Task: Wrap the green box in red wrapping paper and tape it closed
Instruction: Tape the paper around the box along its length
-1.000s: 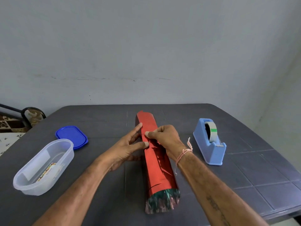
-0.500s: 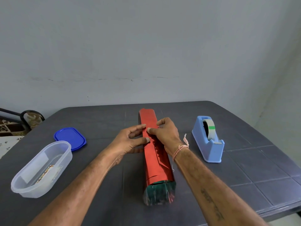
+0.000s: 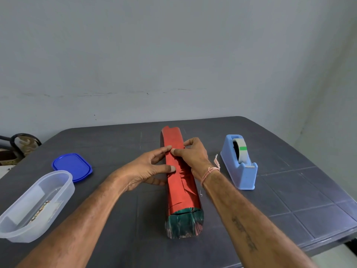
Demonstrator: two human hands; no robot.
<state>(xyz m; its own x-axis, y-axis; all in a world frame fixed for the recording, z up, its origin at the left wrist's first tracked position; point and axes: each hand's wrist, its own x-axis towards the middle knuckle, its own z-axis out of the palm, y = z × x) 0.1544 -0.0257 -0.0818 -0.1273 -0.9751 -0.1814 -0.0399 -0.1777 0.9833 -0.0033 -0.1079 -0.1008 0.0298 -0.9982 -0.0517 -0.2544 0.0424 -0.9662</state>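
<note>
dark grey table (image 3: pixel 289 190), pale wall (image 3: pixel 173 55)

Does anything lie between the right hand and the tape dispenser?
Nothing visible does. Only dark tabletop separates the right hand, which holds the red wrapping paper, from the tape dispenser.

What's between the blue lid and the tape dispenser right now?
In the head view, between blue lid and tape dispenser: the left hand, the green box in red wrapping paper, and the right hand, both hands on the paper.
</note>
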